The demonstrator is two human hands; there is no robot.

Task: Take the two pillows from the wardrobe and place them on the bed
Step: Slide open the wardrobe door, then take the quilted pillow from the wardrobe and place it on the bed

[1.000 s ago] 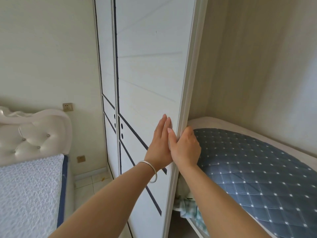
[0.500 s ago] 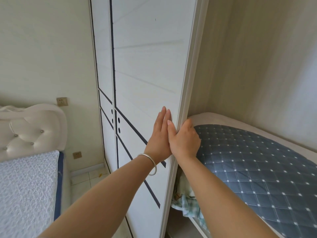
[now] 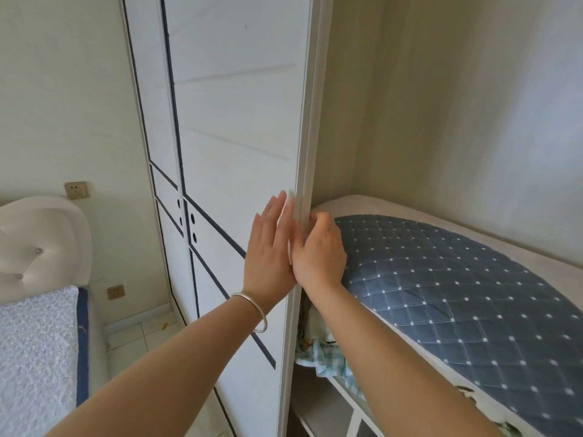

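The white wardrobe sliding door (image 3: 239,121) with dark trim lines fills the middle of the view. My left hand (image 3: 271,253), a silver bangle on its wrist, lies flat against the door's face with fingers straight. My right hand (image 3: 320,257) curls around the door's right edge. To the right of that edge the wardrobe is open, and a large blue quilted bedding piece (image 3: 457,294) with white dots rests on a shelf, a pale cream layer under it. I cannot make out distinct pillows. The bed (image 3: 34,342) with a white textured cover is at the lower left.
A tufted white headboard (image 3: 41,241) stands against the left wall, with two wall sockets beside it. Tiled floor shows between the bed and the wardrobe. Green checked cloth (image 3: 328,357) hangs below the blue bedding, above a white lower shelf (image 3: 321,411).
Both hands stay at the door's right edge. The bed and door edge sit further left in view, and a little more of the wardrobe's inside shows. My left fingers have stretched up.
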